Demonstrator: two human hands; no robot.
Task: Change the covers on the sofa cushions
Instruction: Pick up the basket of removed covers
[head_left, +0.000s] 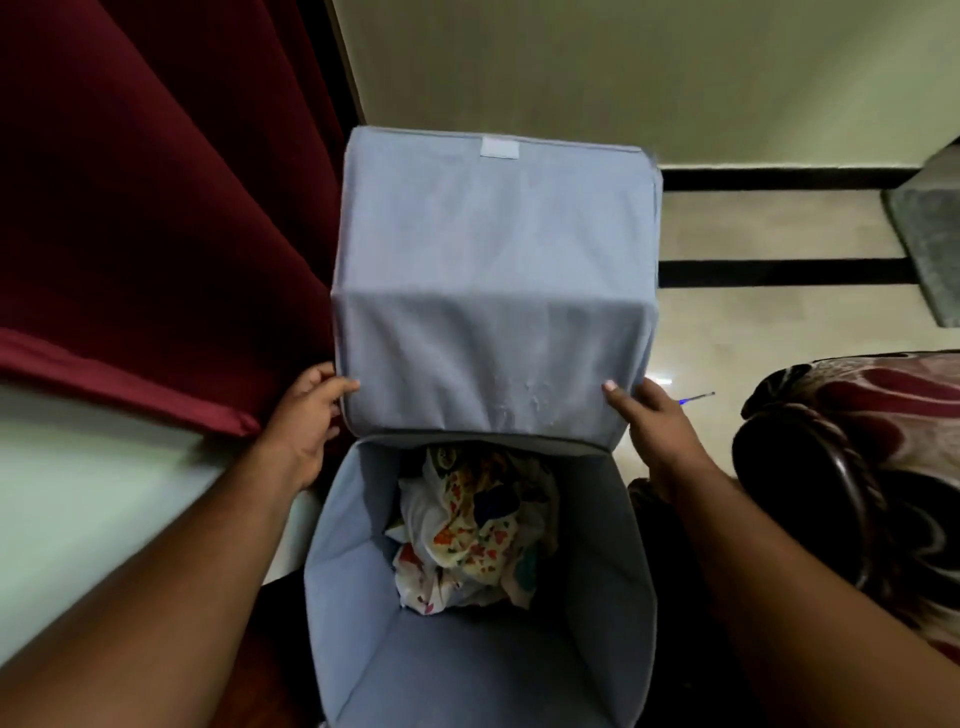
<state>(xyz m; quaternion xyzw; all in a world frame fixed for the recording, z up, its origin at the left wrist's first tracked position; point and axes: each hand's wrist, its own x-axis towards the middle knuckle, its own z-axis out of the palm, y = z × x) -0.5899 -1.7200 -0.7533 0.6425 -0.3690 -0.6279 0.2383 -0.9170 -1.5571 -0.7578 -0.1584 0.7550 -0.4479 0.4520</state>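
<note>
1. Nearest the camera, two bare forearms reached forward and down over a tall blue-grey fabric laundry hamper (363, 649), seen from above with its mouth open.
2. At the bottom of the hamper lay a crumpled white cushion cover (467, 535) printed with small bright shapes. It filled only part of the base and was the only thing seen inside.
3. The cover looked light, soft and limp. It would likely sag if lifted, so a bunched handful near its top fold seemed the easiest hold.
4. Past the opening, the hamper's soft lid (488, 291) was raised and folded back, with a pale fastening patch (500, 146) at its far edge.
5. The left hand (306, 415) pinched the lid's near left corner, thumb on top and fingers curled beneath.
6. The right hand (654, 421) gripped the near right corner the same way, thumb on the cloth.
7. The lid seemed light and floppy, creasing across its middle, so holding both corners suited it.
8. To the left hung a dark red curtain (156, 234) over a pale ledge (93, 499).
9. To the right sat a patterned maroon sofa (883, 467) with a dark carved arm.
10. Farthest off were a glossy floor (753, 332) with black stripes and a grey cushioned edge (930, 234).
</note>
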